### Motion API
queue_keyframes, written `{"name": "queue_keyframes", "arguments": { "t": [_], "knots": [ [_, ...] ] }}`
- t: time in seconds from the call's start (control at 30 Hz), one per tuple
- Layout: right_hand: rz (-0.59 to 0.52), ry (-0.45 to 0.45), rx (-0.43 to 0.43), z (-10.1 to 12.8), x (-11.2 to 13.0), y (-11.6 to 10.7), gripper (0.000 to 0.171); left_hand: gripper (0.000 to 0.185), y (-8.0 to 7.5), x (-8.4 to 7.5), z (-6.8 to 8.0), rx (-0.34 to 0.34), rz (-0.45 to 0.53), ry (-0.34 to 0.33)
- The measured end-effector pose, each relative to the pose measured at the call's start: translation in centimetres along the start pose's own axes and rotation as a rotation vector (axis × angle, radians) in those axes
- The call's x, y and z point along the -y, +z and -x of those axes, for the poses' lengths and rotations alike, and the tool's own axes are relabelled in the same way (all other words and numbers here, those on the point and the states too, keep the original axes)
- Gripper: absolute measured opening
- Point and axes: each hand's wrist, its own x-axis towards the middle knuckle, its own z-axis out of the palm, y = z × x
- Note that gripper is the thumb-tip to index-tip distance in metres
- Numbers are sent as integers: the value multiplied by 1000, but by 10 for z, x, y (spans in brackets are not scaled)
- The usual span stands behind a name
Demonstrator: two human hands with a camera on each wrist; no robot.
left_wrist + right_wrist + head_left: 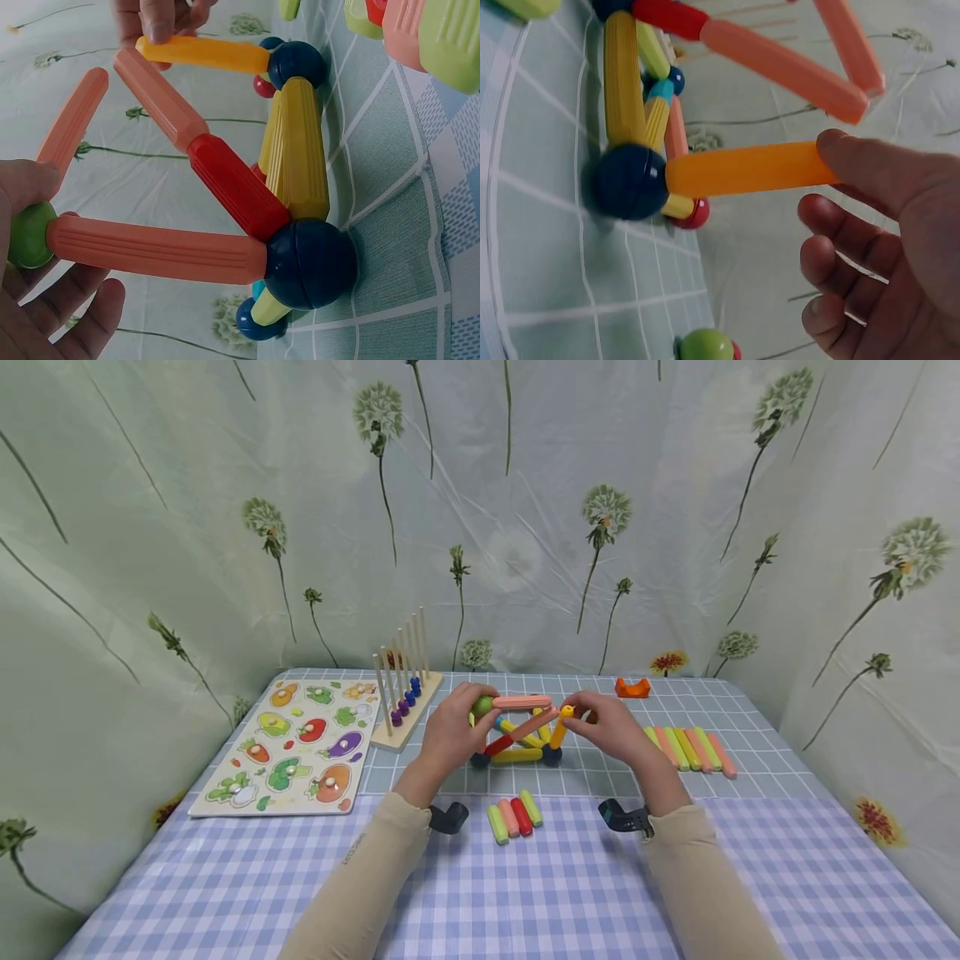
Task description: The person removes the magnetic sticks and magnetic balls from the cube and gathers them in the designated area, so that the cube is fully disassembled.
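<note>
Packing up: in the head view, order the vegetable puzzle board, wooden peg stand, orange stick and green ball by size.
1. Vegetable puzzle board
2. Wooden peg stand
3. Orange stick
4. Green ball, partly hidden by left hand

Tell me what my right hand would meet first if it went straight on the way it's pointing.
Past the orange stick it pinches, your right hand would probably meet the tip of the salmon stick joined to the red stick, though depth is unclear.
</note>
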Motion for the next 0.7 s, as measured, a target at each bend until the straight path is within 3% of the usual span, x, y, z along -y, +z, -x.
{"name": "queue_keyframes", "arguments": {
  "t": [0.23,0.5,0.7],
  "knots": [
    [46,133,2,-1,-17,-1,25,25,1,1,0,-5,-2,8],
    [182,280,20,-2,-33,4,42,27,1,0,1,1,8,-3],
    [199,340,42,-2,-42,10,46,28,0,-1,1,-5,6,5]
  ]
}}
